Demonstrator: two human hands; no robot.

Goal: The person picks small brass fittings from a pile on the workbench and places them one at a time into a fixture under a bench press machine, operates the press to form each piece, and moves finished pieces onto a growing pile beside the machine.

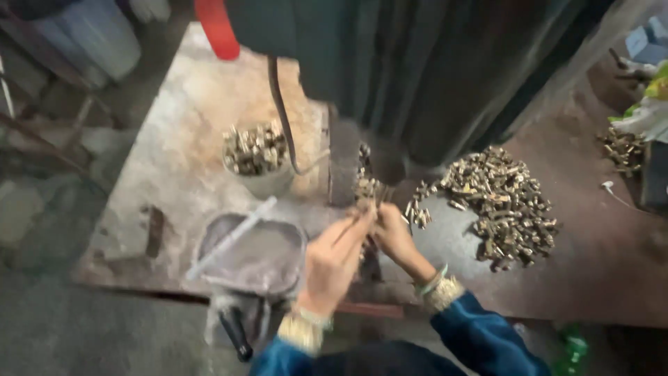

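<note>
The left hand [334, 259] is raised in front of the machine base, its fingers drawn together around a thin stick-like tool [350, 226] that is pointed up toward the small brass parts [367, 186] under the machine. The right hand [393, 233] is placed just beside it, touching or nearly touching the left fingertips; its fingers are curled narrow, and whether a part is pinched between them cannot be told because of blur. Both wrists are seen with bangles and blue sleeves. Directly above the hands, the dark machine column [417, 76] is seen standing on the worn metal bench [181, 139]. To the right of the hands, a large heap of brass parts [502, 205] is spread on the bench. To the upper left, a white cup [259, 163] filled with similar parts is seen. Nearer the left hand, a grey pan [254, 254] with a pale rod laid across it is placed at the bench edge.
</note>
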